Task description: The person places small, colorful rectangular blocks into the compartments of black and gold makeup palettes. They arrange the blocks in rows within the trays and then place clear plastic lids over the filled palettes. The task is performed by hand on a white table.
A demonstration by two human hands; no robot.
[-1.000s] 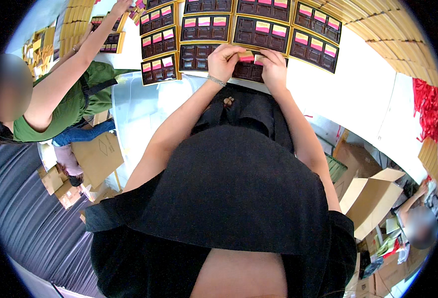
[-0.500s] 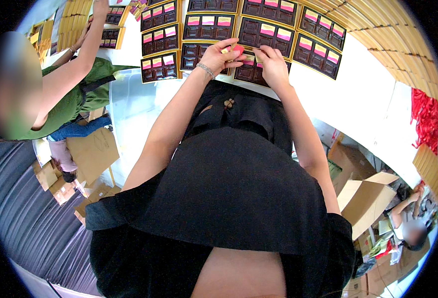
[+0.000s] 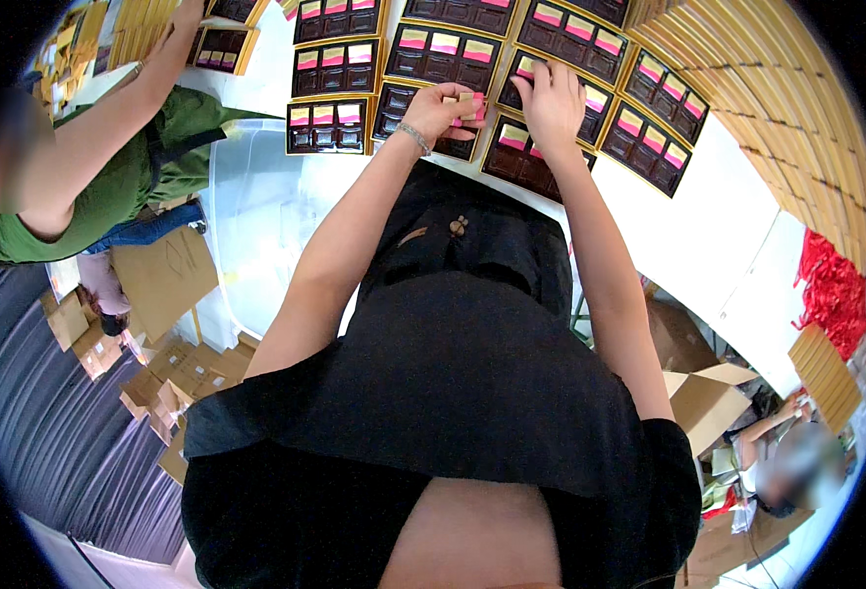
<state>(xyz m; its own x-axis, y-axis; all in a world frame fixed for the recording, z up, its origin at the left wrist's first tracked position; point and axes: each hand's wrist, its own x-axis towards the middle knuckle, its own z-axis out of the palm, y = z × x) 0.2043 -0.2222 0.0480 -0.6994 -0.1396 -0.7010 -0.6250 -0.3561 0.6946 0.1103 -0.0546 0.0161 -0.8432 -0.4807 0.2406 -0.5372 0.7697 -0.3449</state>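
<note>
My left hand (image 3: 441, 113) is closed on several small pink-and-yellow packets (image 3: 468, 110), above a tray near the table's front edge. My right hand (image 3: 553, 106) reaches over a black compartment tray (image 3: 514, 95) with a gold rim; its fingers are bent down and together over the middle upper compartment, hiding what they touch. Packets show in that tray on both sides of the fingers. Just nearer, another tray (image 3: 523, 169) has packets in its upper row, partly under my right wrist. The dark lower compartments hold no packets.
More filled trays (image 3: 330, 116) lie in rows on the white table (image 3: 639, 231). Stacked gold boxes (image 3: 747, 88) line the far right, near a red heap (image 3: 831, 294). A co-worker in green (image 3: 134, 187) reaches over trays at left. Open cardboard boxes (image 3: 708, 402) stand at lower right.
My right hand has moved from beside my left hand to the tray farther right. My left hand still holds packets. The whole view has shifted and turned slightly.
</note>
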